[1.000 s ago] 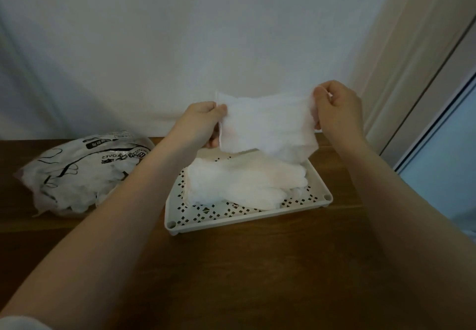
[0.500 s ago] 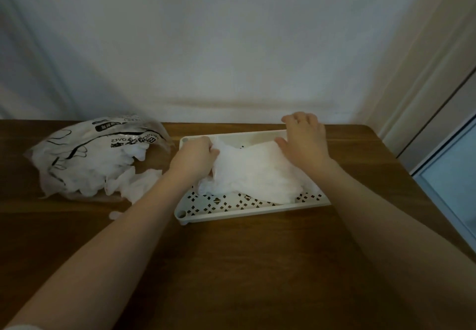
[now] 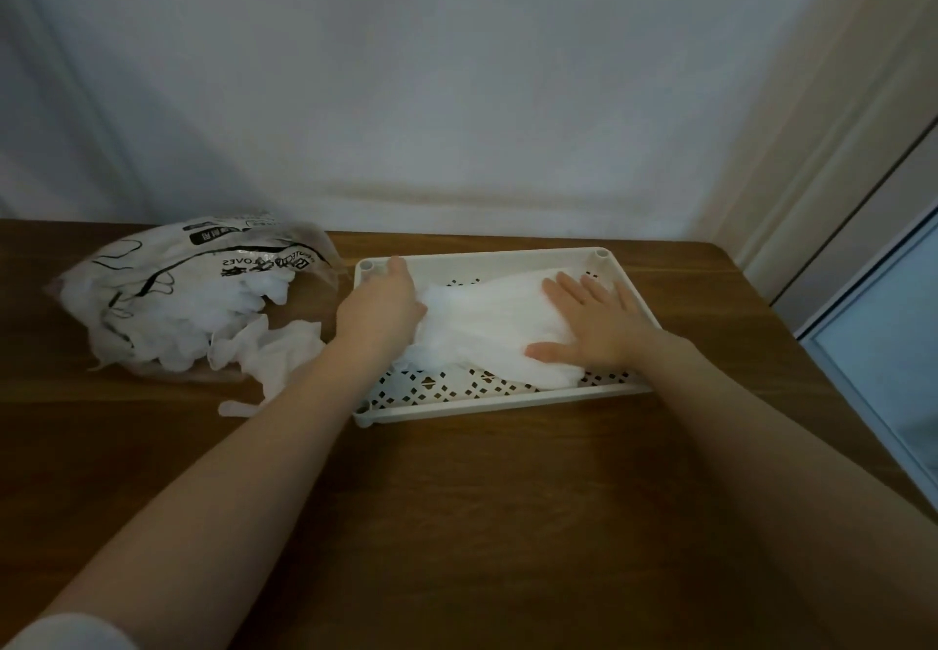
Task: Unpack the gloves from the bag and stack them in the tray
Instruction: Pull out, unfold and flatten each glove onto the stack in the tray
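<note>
The white gloves (image 3: pixel 487 329) lie stacked in the cream perforated tray (image 3: pixel 497 398), their long axis running roughly left to right along the tray's length, tilted a little so the right end sits nearer the person. Which end is cuff and which is fingers cannot be told; the folds blur together. The stack covers the middle and rear of the tray floor, leaving a strip of bare lattice along the near edge.

The right hand (image 3: pixel 594 329) lies flat on the right part of the stack, fingers straight and spread, pointing away toward the far rim, thumb stretched left along the stack's near edge. The left hand (image 3: pixel 383 311) sits at the stack's left end, inside the tray's left wall, its back to the camera; its fingertips reach toward the far left corner, and whether they pinch the material cannot be seen. The two hands are well apart, with the bare stretch of gloves between them.

The tray stands on the wooden counter (image 3: pixel 482 522), its long side parallel to the near edge and its far rim near the wall (image 3: pixel 457 91). To its left lies the printed plastic bag (image 3: pixel 182 289), mouth toward the person, with loose gloves (image 3: pixel 264 360) spilling from it onto the counter just beside the left forearm. A broad stretch of counter lies open in front of the tray; on the right the counter's edge is near the tray.
</note>
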A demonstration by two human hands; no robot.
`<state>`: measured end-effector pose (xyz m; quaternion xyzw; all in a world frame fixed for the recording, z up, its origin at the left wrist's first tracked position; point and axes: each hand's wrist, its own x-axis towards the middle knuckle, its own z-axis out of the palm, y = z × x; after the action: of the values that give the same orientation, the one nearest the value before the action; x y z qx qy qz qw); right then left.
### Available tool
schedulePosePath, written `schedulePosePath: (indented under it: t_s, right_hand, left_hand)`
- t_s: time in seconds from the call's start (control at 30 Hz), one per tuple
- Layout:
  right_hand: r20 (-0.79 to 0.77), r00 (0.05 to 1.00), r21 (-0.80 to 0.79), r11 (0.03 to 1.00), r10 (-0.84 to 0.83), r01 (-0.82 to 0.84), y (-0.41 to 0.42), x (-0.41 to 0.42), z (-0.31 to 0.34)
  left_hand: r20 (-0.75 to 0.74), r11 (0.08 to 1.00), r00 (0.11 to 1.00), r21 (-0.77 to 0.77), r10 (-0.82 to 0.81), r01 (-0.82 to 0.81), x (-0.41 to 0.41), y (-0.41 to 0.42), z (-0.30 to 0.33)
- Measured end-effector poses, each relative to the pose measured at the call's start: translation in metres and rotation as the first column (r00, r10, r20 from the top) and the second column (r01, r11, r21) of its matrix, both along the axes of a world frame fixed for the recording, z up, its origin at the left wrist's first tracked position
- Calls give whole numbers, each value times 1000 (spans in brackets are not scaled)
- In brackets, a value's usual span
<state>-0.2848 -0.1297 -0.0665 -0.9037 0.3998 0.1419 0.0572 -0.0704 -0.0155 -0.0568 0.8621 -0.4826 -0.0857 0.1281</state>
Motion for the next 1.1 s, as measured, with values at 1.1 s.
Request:
schedulePosePath:
  t_s: [1.1]
  right_hand:
    - [769, 391, 636, 660, -505, -399, 129, 138, 50]
  left_hand:
    - [-565, 744, 747, -653, -350, -145, 43, 112, 52]
